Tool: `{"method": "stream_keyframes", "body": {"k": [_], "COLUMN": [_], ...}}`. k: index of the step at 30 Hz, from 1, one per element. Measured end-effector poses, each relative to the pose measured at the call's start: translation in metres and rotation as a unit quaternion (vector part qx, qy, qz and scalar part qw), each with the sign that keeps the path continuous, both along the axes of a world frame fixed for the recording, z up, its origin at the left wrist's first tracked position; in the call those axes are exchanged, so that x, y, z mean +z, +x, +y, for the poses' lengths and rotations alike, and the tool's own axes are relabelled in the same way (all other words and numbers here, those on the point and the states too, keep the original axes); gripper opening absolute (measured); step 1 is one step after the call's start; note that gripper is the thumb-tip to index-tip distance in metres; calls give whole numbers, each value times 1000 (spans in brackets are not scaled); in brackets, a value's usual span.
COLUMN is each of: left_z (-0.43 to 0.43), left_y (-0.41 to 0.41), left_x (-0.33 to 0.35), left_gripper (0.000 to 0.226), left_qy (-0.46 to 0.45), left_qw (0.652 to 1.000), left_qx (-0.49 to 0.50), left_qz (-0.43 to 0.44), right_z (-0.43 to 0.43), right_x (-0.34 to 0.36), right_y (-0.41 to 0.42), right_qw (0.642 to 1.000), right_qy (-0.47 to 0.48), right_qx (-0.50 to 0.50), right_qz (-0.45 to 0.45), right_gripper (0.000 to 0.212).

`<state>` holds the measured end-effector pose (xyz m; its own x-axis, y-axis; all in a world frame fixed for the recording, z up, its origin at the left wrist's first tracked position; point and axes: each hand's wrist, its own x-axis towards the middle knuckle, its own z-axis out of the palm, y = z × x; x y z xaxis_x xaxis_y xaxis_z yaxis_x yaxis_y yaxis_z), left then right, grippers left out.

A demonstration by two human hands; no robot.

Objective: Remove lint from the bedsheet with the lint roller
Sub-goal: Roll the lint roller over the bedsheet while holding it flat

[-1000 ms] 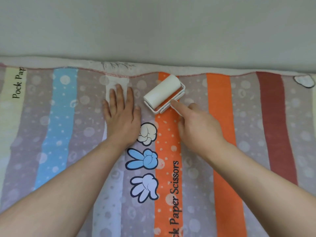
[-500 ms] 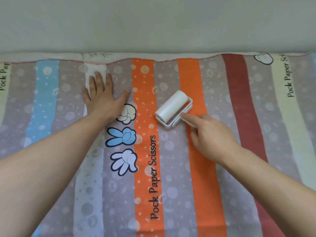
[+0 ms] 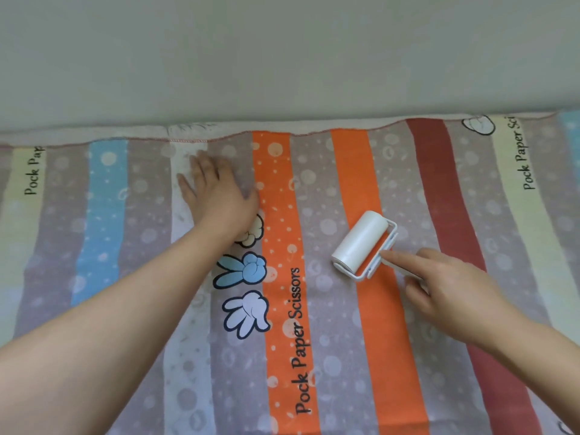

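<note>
Where the frame lies nearest the wearer, forearms: both are bare and rise from the lower corners, the left one slanting up toward the middle and the right one toward centre right.
Right hand (image 3: pixel 452 290): clamped on the handle of the lint roller, index finger stretched out straight along it to the white frame, the other fingers curled under; only a sliver of handle shows below the finger.
Lint roller (image 3: pixel 361 243): right of centre, its white roll lying on the bedsheet across an orange stripe and the grey one to its left, axis tilted from lower left to upper right.
Left hand (image 3: pixel 216 193): upper middle, well apart from the roller, palm down and flat on the sheet, fingers straight and close together, thumb spread to the right; somewhat blurred.
Prints: the left wrist covers part of a white fist print (image 3: pixel 255 235); below it come a blue scissors hand (image 3: pixel 243 270), a white open hand (image 3: pixel 248 313) and the words "Pock Paper Scissors" (image 3: pixel 299 340).
Bedsheet (image 3: pixel 317 199): spread flat, with bubble-dotted stripes of grey, blue, white, orange, dark red and pale yellow; its stitched hem runs across the upper part of the frame.
Wall (image 3: pixel 282 58): plain pale grey-green, filling the top beyond the hem.
</note>
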<state>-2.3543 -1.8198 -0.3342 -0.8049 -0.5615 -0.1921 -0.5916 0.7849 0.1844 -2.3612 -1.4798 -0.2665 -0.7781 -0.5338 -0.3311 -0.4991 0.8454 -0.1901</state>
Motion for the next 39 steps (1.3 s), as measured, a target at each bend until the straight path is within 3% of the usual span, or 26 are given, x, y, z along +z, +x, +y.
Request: {"method": "stream_keyframes", "body": {"k": [3, 5, 8, 10, 12, 14, 18, 23, 33, 39], "left_z": [28, 38, 33, 31, 33, 34, 35, 32, 56, 82], "left_y": [-6, -9, -15, -19, -21, -21, -21, -22, -45, -69], "left_x": [8, 4, -8, -12, -14, -17, -27, -36, -19, -16], "left_gripper": [71, 72, 75, 74, 72, 70, 66, 64, 68, 100], "left_qy": [52, 107, 115, 124, 123, 111, 94, 96, 40, 42], "left_qw": [993, 986, 984, 984, 985, 987, 990, 991, 998, 996], "left_qx": [-87, -124, -130, -122, -120, -117, -101, -89, -30, 39], "left_qz": [52, 20, -33, -39, -34, -24, 4, 28, -23, -61], "right_z": [6, 9, 9, 9, 4, -4, -50, -109, -48, -1], "right_x": [20, 36, 58, 71, 87, 93, 57, -19, -33, -25], "right_y": [-1, -2, -14, -26, -38, -49, -78, -102, -92, -79], "right_qw": [999, 999, 998, 990, 986, 991, 994, 987, 995, 997], "right_qy": [-40, -45, 37, 117, 138, 106, -90, -153, -99, -67], "right_qx": [-20, -19, -5, 19, 10, -7, -59, -35, 15, 43], "right_qz": [-6, -18, -49, -79, -95, -78, -19, 20, 22, 15], "right_gripper": [53, 55, 55, 53, 53, 52, 52, 56, 55, 53]}}
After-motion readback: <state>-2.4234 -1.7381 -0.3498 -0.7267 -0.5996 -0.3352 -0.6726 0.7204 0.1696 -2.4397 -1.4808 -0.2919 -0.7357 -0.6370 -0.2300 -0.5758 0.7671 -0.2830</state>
